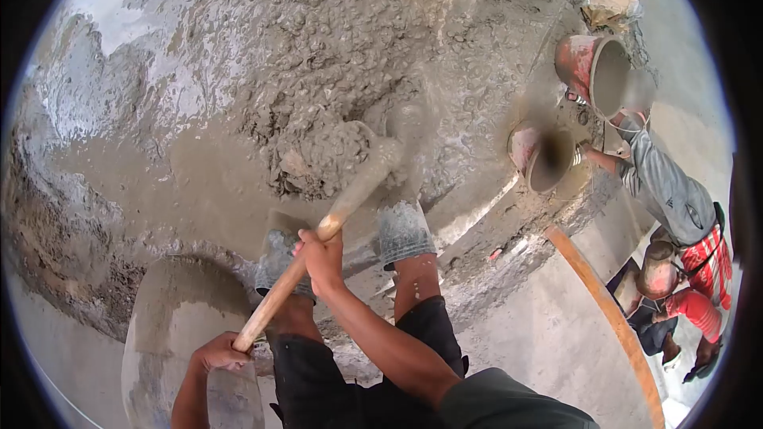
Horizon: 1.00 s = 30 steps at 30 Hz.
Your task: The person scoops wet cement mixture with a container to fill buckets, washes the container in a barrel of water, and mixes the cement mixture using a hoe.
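A wooden handle (274, 300) slants up from the lower left, its far end coated in wet grey mortar. Near its lower end my left hand (223, 352) is wrapped round it. Higher up, in front of my legs, my right hand (322, 258) grips the same handle. The tool's head, mostly hidden under mortar, lies against a heap of wet mortar (318, 151) just ahead of my feet. My boots (404, 232) stand at the heap's near edge.
Two mortar-smeared buckets (576, 67) lie tilted at the right, one by a co-worker's hands (600, 157). Another person in red (703, 270) is by a further bucket (658, 270). A long wooden board (608, 314) lies at lower right; a rounded grey slab (187, 310) is at lower left.
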Tool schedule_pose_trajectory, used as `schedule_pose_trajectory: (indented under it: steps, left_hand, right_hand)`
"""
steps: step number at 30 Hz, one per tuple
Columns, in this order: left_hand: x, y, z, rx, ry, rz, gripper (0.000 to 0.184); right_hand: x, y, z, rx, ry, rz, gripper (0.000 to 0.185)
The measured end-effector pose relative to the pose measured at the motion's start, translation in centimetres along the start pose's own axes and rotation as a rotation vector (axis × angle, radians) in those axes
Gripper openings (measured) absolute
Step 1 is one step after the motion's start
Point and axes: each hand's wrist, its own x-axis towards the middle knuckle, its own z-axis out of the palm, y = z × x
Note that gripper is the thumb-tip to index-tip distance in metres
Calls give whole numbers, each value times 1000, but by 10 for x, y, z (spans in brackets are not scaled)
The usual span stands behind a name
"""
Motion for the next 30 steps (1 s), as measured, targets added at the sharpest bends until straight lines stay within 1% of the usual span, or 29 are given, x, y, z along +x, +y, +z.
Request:
schedule_pose_trajectory:
  steps: [3, 4, 5, 6, 7, 8, 9, 11, 12, 13, 14, 15, 16, 17, 18, 19, 20, 21, 22, 23, 24, 25, 26, 27, 28, 29, 30]
  left_hand:
    - [-8, -36, -37, 205, 162, -56, 28]
    - [2, -47, -41, 269, 251, 81, 31]
    - [14, -51, -42, 332, 341, 219, 35]
    - [24, -26, -35, 283, 441, 177, 36]
    - [23, 31, -17, 423, 538, 173, 36]
    - [45, 60, -9, 522, 641, 342, 37]
    - [63, 103, 4, 577, 705, 507, 36]
    - [78, 207, 39, 586, 768, 799, 35]
    - [98, 243, 49, 410, 737, 959, 36]
    - [102, 287, 64, 225, 684, 975, 34]
    - [92, 330, 76, 134, 698, 997, 35]
    - [82, 354, 84, 48, 708, 1016, 36]
    - [81, 353, 90, -31, 658, 971, 37]
    - [79, 348, 97, -114, 618, 927, 38]
    - [73, 341, 103, -194, 590, 889, 40]
    - [83, 306, 110, -333, 523, 820, 40]
    - [94, 263, 120, -464, 453, 756, 40]
    - [87, 234, 139, -554, 515, 738, 30]
    - [69, 211, 150, -430, 582, 570, 22]
    - [49, 194, 166, -380, 607, 510, 17]
    - [17, 188, 186, -364, 664, 526, 17]
    - [16, 166, 197, -317, 709, 516, 17]
    - [15, 145, 208, -269, 753, 504, 17]
    - [28, 97, 212, -181, 759, 440, 17]
    - [31, 70, 215, -68, 862, 500, 19]
    - [34, 49, 215, 40, 969, 558, 20]
    - [26, 45, 224, 82, 981, 539, 22]
  right_hand:
    - [-29, 23, -3, -43, -181, 196, 17]
    - [-32, 21, -4, -3, -213, 162, 17]
    - [-36, 2, -3, 32, -245, 127, 18]
    - [-39, -24, -2, 71, -274, 88, 19]
    - [-36, -63, 6, 53, -335, 26, 18]
    - [-27, -101, 16, 101, -377, -55, 16]
    - [-14, -145, 27, -9, -421, -194, 14]
    - [19, -235, 56, 10, -453, -378, 14]
    - [42, -274, 81, -11, -385, -539, 15]
    - [64, -312, 105, -62, -366, -663, 15]
    - [87, -343, 129, -143, -311, -700, 16]
    - [121, -365, 156, -207, -325, -677, 15]
    - [148, -376, 170, -271, -330, -652, 15]
    - [165, -361, 173, -419, -296, -586, 12]
    - [182, -333, 183, -560, -272, -523, 9]
    - [181, -288, 172, -601, -292, -421, 9]
    - [183, -240, 162, -672, -205, -384, 13]
    - [178, -199, 145, -716, -182, -351, 14]
    - [171, -168, 128, -765, -165, -334, 14]
    - [139, -156, 110, -776, -242, -295, 14]
    - [121, -138, 95, -762, -221, -258, 13]
    - [98, -126, 82, -776, -218, -187, 12]
    - [91, -100, 62, -801, -266, -143, 10]
    - [60, -85, 48, -706, -240, -94, 9]
    - [38, -84, 46, -607, -226, -66, 11]
    - [29, -87, 44, -544, -254, -26, 13]
    - [15, -86, 35, -490, -269, 40, 15]
